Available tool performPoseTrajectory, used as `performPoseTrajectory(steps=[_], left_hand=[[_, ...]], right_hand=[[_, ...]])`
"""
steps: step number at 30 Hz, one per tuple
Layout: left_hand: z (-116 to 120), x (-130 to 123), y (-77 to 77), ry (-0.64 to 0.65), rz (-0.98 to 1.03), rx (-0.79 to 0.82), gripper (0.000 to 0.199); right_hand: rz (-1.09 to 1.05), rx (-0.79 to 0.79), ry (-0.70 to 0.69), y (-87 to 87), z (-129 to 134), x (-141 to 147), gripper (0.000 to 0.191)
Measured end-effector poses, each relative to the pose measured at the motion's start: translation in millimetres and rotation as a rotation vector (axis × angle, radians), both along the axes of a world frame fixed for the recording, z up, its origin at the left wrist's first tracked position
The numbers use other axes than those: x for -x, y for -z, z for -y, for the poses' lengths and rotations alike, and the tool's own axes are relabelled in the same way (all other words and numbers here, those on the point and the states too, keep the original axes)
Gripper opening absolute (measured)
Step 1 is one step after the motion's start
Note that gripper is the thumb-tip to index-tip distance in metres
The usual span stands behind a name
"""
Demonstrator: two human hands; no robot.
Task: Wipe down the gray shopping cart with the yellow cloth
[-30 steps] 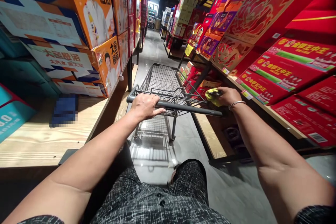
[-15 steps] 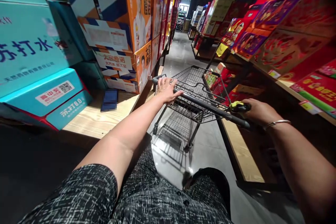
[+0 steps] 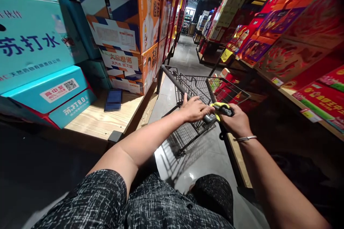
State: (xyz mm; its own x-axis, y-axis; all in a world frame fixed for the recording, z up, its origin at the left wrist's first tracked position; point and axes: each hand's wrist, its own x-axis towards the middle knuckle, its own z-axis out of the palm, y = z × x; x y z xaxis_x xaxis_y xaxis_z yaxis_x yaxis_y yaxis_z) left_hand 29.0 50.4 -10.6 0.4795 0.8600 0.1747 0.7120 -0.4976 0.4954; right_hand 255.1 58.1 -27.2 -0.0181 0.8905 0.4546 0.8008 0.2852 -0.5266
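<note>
A dark wire shopping cart (image 3: 185,82) stands turned at an angle in the aisle, its grey push bar (image 3: 172,76) running toward me. My left hand (image 3: 195,108) lies across the near end of the bar, fingers stretched out and thumb apart. Close beside its fingertips, my right hand (image 3: 237,121) is closed round a yellow-and-black tool (image 3: 224,109) with a looped handle; its exact kind is unclear. The tool is near the end of the bar, and whether they touch cannot be seen. A metal bangle circles my right wrist.
Left, turquoise drink cartons (image 3: 32,43) and orange-and-white boxes (image 3: 120,35) are stacked on a wooden shelf (image 3: 102,123), with a dark blue flat item (image 3: 113,99). Right, red gift boxes (image 3: 292,46) fill a shelf beside the cart. A grey floor (image 3: 185,48) runs ahead.
The cart has swung round, its bar's near end coming toward me and left. My left hand has moved right and down, and my right hand left, so both are now close together.
</note>
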Motion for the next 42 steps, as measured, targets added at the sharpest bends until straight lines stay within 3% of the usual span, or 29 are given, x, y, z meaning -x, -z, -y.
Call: performPoseTrajectory(steps=[2, 5, 7, 10, 12, 14, 19, 23, 26, 31, 34, 37, 42], left_hand=[[11, -3, -1.8, 0.023, -0.025, -0.005, 0.058], [11, 11, 3.0, -0.074, 0.001, -0.053, 0.065], [2, 27, 8.3, -0.121, 0.046, -0.073, 0.066], [-16, 52, 13.3, -0.062, 0.079, -0.077, 0.075], [-27, 67, 14.6, -0.038, 0.151, -0.077, 0.077], [-37, 80, 16.6, -0.068, 0.195, -0.076, 0.079], [-58, 107, 29.5, -0.101, 0.182, -0.178, 0.044], [-68, 119, 37.1, -0.184, 0.190, -0.275, 0.022], [-64, 119, 36.5, -0.290, 0.132, -0.324, 0.018], [-41, 102, 33.5, -0.430, -0.032, -0.356, 0.026], [-31, 92, 32.8, -0.459, -0.104, -0.309, 0.036], [-29, 87, 29.8, -0.496, -0.132, -0.204, 0.047], [-46, 87, 21.9, -0.544, -0.097, -0.093, 0.072]], right_hand=[[-0.113, -0.192, -0.098, 17.0, 5, 16, 0.035], [-0.193, -0.452, -0.227, 42.5, 9, 43, 0.030], [-0.167, -0.542, -0.302, 55.4, 9, 64, 0.025], [-0.054, -0.600, -0.401, 66.7, 2, 89, 0.018], [0.064, -0.566, -0.397, 69.6, -6, 94, 0.015], [0.199, -0.454, -0.302, 70.3, -13, 84, 0.019], [0.447, -0.077, 0.062, 68.0, -25, -1, 0.028], [0.425, 0.035, 0.189, 65.9, -33, -53, 0.038], [0.341, 0.070, 0.162, 66.1, -36, -41, 0.037], [0.246, 0.019, -0.138, 60.4, -41, 25, 0.034], [0.252, 0.038, -0.274, 50.3, -52, 43, 0.036], [0.277, 0.108, -0.301, 40.3, -62, 32, 0.037], [0.331, 0.294, -0.135, 34.8, -65, -25, 0.037]])
